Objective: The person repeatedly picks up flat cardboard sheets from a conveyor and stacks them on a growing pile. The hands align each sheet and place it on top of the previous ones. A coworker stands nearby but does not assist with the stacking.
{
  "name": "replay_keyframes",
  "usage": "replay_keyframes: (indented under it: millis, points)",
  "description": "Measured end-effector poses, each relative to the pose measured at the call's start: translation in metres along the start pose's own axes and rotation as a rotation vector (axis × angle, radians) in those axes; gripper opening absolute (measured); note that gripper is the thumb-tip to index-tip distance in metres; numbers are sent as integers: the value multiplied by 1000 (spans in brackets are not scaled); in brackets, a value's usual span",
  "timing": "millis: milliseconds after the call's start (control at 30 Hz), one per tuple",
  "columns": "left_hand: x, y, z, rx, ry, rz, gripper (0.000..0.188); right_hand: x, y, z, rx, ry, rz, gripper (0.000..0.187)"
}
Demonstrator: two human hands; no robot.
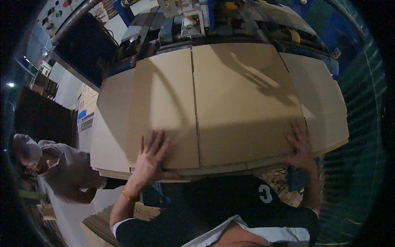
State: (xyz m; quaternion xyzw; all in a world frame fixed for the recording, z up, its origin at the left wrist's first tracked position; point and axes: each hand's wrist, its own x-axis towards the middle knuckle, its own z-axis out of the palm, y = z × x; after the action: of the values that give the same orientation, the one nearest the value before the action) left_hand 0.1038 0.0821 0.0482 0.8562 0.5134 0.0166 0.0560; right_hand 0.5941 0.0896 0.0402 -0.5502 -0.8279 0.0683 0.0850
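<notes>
A wide, flat cardboard sheet [242, 99] lies in front of me on a stack of similar sheets, whose edges show along the near side. Dark slots and creases divide it into panels. My left hand [152, 158] rests on its near left part with fingers spread, the thumb along the front edge. At the near right, my right hand [300, 146] lies over the sheet's edge with its fingers apart and slightly blurred. Whether either thumb reaches under the sheet, I cannot tell. The far edge of the cardboard meets the rollers of a machine [177, 35].
A control panel with buttons [55, 14] stands at the far left, above a dark blue machine housing [86, 49]. Another person [68, 168] is at the left, near dark stacks. A green ribbed curtain [358, 156] hangs at the right. Cardboard scraps [284, 185] lie below the near edge.
</notes>
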Motion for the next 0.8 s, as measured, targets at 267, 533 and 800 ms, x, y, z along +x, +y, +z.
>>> replay_keyframes:
  millis: [267,533,800]
  points:
    - [17,-14,-10,136,422,272,57,25,31,6,-87,8,29,73]
    - [108,-72,0,210,593,233,51,120,63,5,-32,18,78,65]
    - [203,-118,2,321,481,-230,52,212,84,29,-287,452,28,49]
